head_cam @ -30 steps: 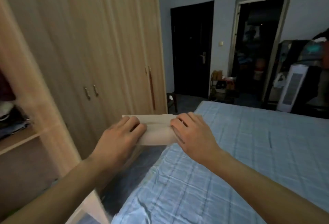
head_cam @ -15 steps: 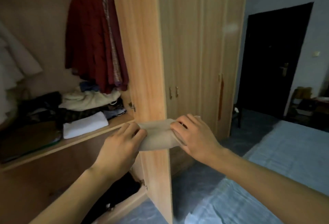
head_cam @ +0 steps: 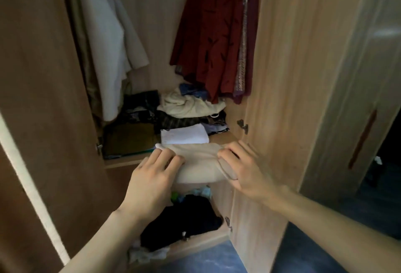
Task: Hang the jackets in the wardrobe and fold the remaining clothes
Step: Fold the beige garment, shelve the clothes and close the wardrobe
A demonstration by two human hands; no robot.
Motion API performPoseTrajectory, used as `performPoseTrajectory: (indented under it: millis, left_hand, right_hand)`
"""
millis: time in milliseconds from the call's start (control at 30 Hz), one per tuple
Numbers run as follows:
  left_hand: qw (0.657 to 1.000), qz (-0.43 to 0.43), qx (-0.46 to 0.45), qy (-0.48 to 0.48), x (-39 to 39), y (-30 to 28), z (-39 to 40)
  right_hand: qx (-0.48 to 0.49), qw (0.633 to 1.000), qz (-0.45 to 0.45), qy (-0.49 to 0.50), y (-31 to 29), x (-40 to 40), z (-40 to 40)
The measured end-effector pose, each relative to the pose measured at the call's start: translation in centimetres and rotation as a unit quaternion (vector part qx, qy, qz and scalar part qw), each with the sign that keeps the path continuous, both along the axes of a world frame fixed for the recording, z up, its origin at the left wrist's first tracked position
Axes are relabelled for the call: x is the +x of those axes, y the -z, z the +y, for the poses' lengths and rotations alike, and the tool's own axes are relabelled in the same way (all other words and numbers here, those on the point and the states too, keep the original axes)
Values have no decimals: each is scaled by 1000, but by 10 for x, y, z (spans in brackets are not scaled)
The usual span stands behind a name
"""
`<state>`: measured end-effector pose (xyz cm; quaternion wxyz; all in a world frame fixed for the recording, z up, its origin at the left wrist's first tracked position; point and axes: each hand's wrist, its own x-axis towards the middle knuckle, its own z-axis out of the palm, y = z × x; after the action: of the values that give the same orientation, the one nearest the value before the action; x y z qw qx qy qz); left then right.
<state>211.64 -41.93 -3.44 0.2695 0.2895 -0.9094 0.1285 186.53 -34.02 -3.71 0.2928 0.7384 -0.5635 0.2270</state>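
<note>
My left hand (head_cam: 155, 169) grips one end of the folded beige cloth garment (head_cam: 199, 164) | my right hand (head_cam: 243, 168) grips the other | garment held level at the wooden wardrobe shelf (head_cam: 121, 161) edge, just before the folded white cloth (head_cam: 184, 137)

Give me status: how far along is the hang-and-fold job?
Done: a red jacket and a pale coat hang in the wardrobe; a folded white cloth lies on the shelf. In hand: the left hand and right hand hold a folded beige garment at shelf level. Left: setting it down; loose clothes lie unfolded at the bottom.
</note>
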Motion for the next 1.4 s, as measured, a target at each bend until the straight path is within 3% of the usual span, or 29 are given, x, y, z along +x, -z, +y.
performPoseTrajectory:
  millis: [200,433,800,933,1133,1300,1400]
  left_hand:
    - [999,16,-22,-20,4,26,-70]
    - [997,21,-62,-26,-55,32,-195]
    - [999,7,-15,-32,-123,47,-358]
    - [999,15,-29,-11,-139,61,-415]
    - [995,91,-28,40,-170,85,-495]
    - [983,169,-40,56,-195,126,-550]
    - [991,125,-13,53,-198,160,-561]
  right_hand:
    - [1,998,-9,-56,29,-6,-95]
    - [-9,997,-27,-67,45,-65,-205]
    - [14,995,-11,-99,48,-140,-383]
    - [6,996,-7,-94,64,-156,-444]
    - [7,997,10,-72,80,-186,-513]
    - [15,999,-29,-13,103,-197,-555]
    - [60,998,-32,3,141,-194,-558]
